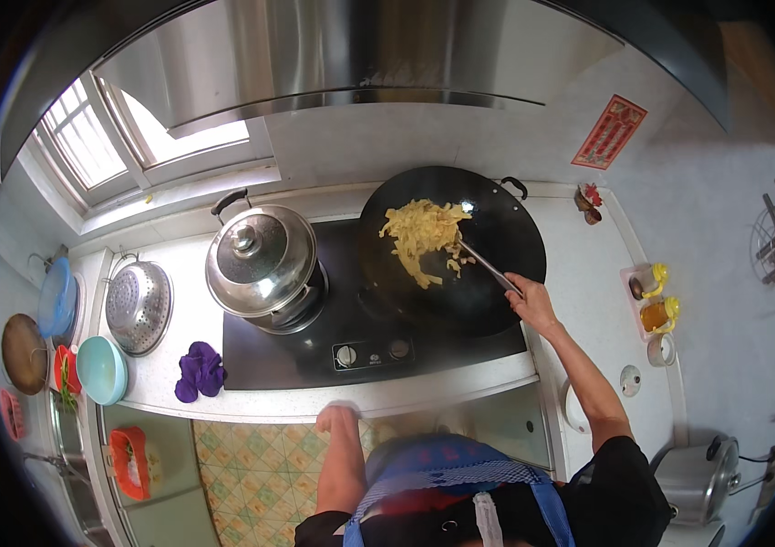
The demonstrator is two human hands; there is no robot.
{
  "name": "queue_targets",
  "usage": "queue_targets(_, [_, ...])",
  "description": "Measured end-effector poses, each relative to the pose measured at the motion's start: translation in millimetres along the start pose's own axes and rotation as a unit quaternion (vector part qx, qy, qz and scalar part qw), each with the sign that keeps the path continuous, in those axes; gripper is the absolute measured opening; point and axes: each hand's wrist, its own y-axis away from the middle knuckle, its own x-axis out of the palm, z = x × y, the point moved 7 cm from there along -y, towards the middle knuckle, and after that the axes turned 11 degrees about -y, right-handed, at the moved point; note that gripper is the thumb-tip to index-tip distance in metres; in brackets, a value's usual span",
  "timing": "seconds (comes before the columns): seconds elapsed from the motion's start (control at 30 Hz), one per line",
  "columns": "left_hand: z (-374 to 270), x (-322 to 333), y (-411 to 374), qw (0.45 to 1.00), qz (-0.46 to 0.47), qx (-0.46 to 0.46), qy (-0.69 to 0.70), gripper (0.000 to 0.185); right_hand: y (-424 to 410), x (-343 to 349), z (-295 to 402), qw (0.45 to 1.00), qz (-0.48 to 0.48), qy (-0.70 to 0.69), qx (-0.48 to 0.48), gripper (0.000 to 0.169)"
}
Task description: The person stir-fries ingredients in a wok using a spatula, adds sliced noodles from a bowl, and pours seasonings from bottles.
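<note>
My right hand [533, 301] is closed around the handle of a metal spatula [488, 264], whose far end is among yellow strips of food [425, 232]. The food lies in the upper left part of a large black wok [456, 301] on the right side of the black cooktop [346, 376]. My left hand [337, 417] is at the counter's front edge, below the cooktop knobs; its fingers are curled, and whether they hold anything is not visible. A lidded steel pot [261, 260] stands on the left burner.
Left of the cooktop are a purple cloth [200, 371], a steel colander [139, 308] and a turquoise bowl [102, 370]. Yellow-topped condiment jars [654, 316] stand at the right wall, with a metal cooker [696, 478] below. The range hood [360, 55] hangs above.
</note>
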Motion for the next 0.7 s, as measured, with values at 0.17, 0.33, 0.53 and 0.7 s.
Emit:
queue_targets(0.17, [0, -3, 19, 1.000, -0.009, 0.004, 0.022, 0.032, 6, -18, 50, 0.993, 0.043, 0.108, -0.023, 0.046])
queue_targets(0.33, [1, -5, 20, 1.000, -0.011, 0.002, 0.023, 0.032, -16, 1, 66, 0.985, -0.009, 0.157, -0.071, 0.053])
queue_targets(0.53, [5, -3, 24, 1.000, -0.015, -0.002, 0.026, 0.033, 8, 27, 68, 0.958, 0.059, 0.259, -0.105, 0.066])
queue_targets(0.7, [0, -2, 29, 0.999, -0.026, -0.005, 0.032, 0.032, 74, -47, 91, 0.968, 0.055, 0.244, -0.034, 0.062])
